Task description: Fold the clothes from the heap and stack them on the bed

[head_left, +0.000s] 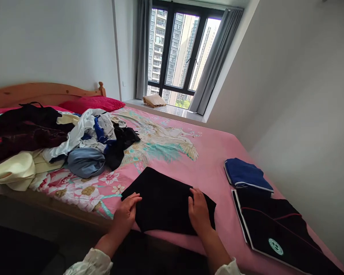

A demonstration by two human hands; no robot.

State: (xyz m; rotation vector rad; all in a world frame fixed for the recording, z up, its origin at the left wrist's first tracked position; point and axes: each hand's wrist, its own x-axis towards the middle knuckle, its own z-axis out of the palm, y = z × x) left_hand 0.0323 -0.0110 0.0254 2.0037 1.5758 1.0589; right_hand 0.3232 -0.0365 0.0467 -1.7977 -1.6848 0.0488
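A black garment [164,204] lies flat on the pink bedsheet near the bed's front edge, its exact kind unclear. My left hand [126,212] rests at its left edge, fingers stretched out and touching the cloth. On the right part of the garment lies my right hand [199,212], its fingers extended and nothing gripped. Farther right are a folded blue garment [245,172] with white edging and a folded black garment [278,225] with red piping and a round pale emblem.
A loose heap of mixed clothes [83,133] covers the left side of the bed. Behind it are a red pillow [93,103] and a wooden headboard [46,91]. A brown paper bag [154,100] lies on the windowsill. A white wall [301,114] borders the right.
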